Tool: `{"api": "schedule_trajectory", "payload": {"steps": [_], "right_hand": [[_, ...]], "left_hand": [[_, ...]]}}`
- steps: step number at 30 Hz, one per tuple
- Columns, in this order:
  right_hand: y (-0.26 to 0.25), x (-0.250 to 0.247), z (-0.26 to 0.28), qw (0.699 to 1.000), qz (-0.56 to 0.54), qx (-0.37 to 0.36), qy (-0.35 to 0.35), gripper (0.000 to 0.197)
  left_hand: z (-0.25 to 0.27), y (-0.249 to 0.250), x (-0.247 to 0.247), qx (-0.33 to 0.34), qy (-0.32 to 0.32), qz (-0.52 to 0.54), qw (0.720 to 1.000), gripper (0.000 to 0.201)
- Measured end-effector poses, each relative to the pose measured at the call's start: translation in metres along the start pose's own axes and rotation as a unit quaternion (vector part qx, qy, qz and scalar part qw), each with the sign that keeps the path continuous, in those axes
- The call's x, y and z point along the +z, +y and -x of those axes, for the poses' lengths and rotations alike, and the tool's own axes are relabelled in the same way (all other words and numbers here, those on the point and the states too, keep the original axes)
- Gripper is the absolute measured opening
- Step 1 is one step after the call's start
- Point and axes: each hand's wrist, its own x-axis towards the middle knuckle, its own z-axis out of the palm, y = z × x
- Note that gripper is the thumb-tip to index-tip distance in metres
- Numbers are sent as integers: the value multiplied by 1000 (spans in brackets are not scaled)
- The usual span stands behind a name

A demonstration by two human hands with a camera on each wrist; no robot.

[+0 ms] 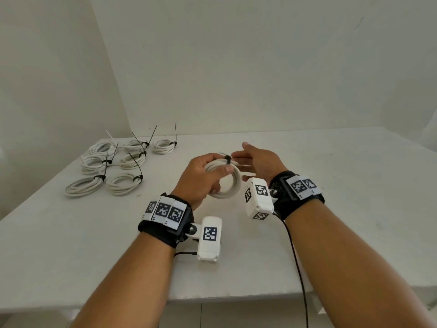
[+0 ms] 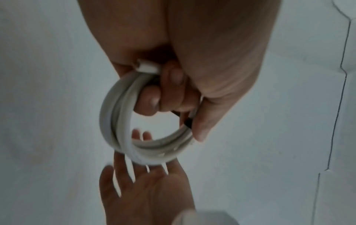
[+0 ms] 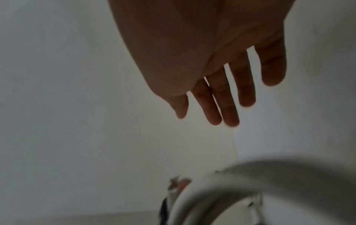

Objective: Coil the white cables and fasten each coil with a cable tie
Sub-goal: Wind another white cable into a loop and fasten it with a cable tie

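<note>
Coil (image 1: 225, 179) of white cable held above the table (image 1: 331, 209), gripped by the curled left hand (image 1: 201, 178); black cable tie (image 1: 228, 160) at its far rim. Right hand (image 1: 259, 162), fingers straight and empty, lies just right of the tie, nearer it.

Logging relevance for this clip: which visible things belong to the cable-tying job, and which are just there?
Job:
- white cable coil, held by the left hand
- black cable tie around that coil
- right hand, fingers straight, holding nothing
- tied coils on the table's far left

Just there:
- table
- wrist cameras
</note>
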Motion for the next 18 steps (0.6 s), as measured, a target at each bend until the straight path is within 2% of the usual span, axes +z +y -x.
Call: {"api": "schedule_trajectory", "payload": {"steps": [1, 2, 3, 5, 7, 8, 10, 12, 14, 16, 18], "right_hand": [[-1, -3, -9, 997, 81, -3, 12, 41], [-2, -6, -17, 981, 194, -2, 15, 49], [-3, -7, -24, 949, 316, 7, 9, 65], [2, -12, -35, 860, 508, 50, 9, 99], [13, -18, -40, 799, 595, 89, 11, 120], [20, -21, -43, 783, 614, 102, 6, 129], [28, -26, -49, 771, 624, 123, -12, 139], [29, -29, -56, 778, 615, 127, -25, 139], [28, -30, -60, 787, 602, 130, -32, 140], [29, -29, -62, 793, 593, 135, -31, 145], [31, -29, -62, 790, 597, 135, -25, 139]], "left_hand": [[-3, 0, -4, -1, 40, -11, 999, 9], [-6, -1, -9, -3, 75, -31, 997, 7], [-9, -2, -14, -13, 99, -46, 994, 6], [-14, -5, -24, -47, 124, -44, 990, 17], [-18, -9, -32, -58, 132, -82, 986, 25], [-20, -10, -35, -56, 137, -129, 980, 27], [-23, -9, -42, -56, 154, -211, 964, 30], [-28, -5, -47, -77, 165, -233, 955, 33], [-36, -2, -57, -80, 148, -282, 945, 34], [-51, -4, -72, -84, 121, -384, 912, 37], [-67, -10, -89, -97, 97, -487, 862, 35]]}}
